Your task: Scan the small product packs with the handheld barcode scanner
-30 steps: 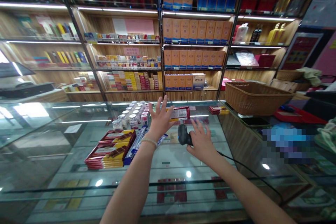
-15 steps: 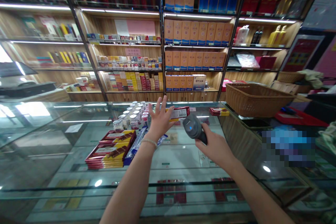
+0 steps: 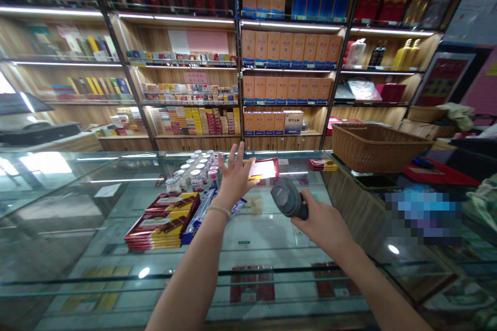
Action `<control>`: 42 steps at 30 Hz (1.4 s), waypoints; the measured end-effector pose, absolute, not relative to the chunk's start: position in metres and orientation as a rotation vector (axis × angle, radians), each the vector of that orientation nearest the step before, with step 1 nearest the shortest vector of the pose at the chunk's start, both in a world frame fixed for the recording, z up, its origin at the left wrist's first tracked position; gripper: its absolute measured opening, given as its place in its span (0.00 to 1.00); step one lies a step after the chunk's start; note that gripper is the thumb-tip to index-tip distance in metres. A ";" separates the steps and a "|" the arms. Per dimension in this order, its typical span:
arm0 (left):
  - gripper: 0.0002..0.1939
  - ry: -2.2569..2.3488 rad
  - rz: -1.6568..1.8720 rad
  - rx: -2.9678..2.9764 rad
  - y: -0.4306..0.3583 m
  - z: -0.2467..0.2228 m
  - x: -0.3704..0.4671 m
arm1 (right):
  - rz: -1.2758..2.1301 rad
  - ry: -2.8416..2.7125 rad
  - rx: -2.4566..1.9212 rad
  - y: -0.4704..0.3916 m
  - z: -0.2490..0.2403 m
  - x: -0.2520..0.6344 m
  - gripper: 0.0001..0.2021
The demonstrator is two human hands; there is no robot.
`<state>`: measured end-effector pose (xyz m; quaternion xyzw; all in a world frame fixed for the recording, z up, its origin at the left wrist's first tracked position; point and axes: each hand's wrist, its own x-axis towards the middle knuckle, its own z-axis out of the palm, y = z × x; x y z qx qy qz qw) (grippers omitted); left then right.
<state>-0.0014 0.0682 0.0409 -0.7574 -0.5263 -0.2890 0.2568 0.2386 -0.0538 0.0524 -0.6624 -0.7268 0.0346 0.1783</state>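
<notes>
My left hand [image 3: 235, 178] grips the left end of a red and yellow chocolate bar [image 3: 267, 168] between thumb and index finger, its other fingers spread upward. A bright glow covers the pale label on the bar. Wrapped around the handle of a dark grey barcode scanner [image 3: 286, 196] is my right hand [image 3: 322, 217]; the scanner's head is just below and right of the bar. Left of my left hand, chocolate bars [image 3: 163, 220] lie in stacks on the glass counter [image 3: 267, 227]. Blue-wrapped packets [image 3: 200, 214] lie beside them, partly hidden by my left arm.
Several white-lidded jars [image 3: 194, 173] stand behind the packets. A small pile of chocolate bars [image 3: 322, 164] lies farther right. A wicker basket [image 3: 378, 147] occupies the right side counter. Shelves of boxed goods [image 3: 285, 90] line the back wall.
The scanner has tilted and lowered slightly, and its blue light no longer shows. The label on the chocolate bar is now brightly lit. My left hand stays almost in place.
</notes>
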 end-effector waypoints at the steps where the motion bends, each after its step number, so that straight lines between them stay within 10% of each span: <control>1: 0.34 -1.426 -0.795 -2.053 0.068 0.041 -0.001 | 0.084 -2.055 -1.870 -0.054 0.052 0.238 0.13; 42: 0.34 -1.451 -0.787 -2.056 0.068 0.041 -0.002 | -0.413 -2.267 -1.508 0.008 -0.008 0.221 0.14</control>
